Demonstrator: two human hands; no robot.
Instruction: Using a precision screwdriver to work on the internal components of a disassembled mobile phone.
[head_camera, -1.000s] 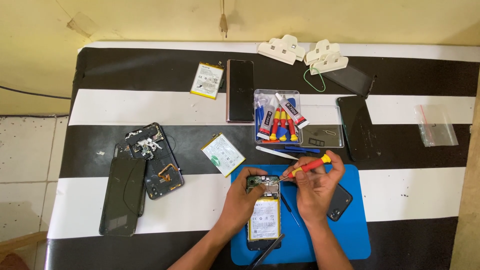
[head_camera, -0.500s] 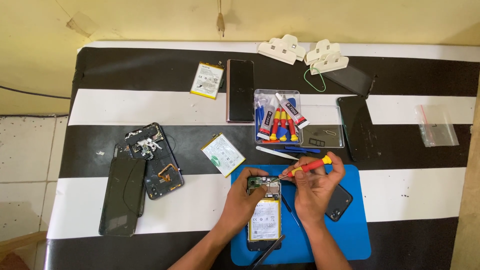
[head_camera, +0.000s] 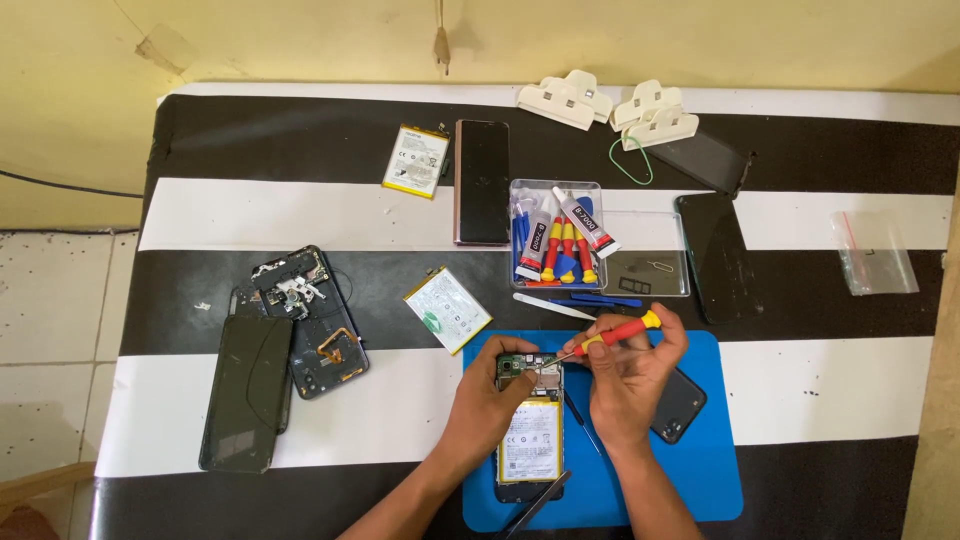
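An opened phone (head_camera: 529, 428) lies face down on a blue mat (head_camera: 715, 440), its circuit board and battery exposed. My left hand (head_camera: 492, 405) grips the phone's left edge near the top. My right hand (head_camera: 630, 375) holds a red and yellow screwdriver (head_camera: 612, 336), and its tip rests on the circuit board at the phone's top. A dark back cover (head_camera: 680, 404) sits on the mat just right of my right hand.
A clear box (head_camera: 556, 240) of tools and glue tubes stands behind the mat. Two loose batteries (head_camera: 448, 310) (head_camera: 415, 160), several dark phones (head_camera: 483, 181) and a dismantled phone (head_camera: 312, 320) lie around the striped table. White clamps (head_camera: 566, 99) sit at the back.
My right hand has shifted slightly with the screwdriver over the top of the phone. Everything else stays in place.
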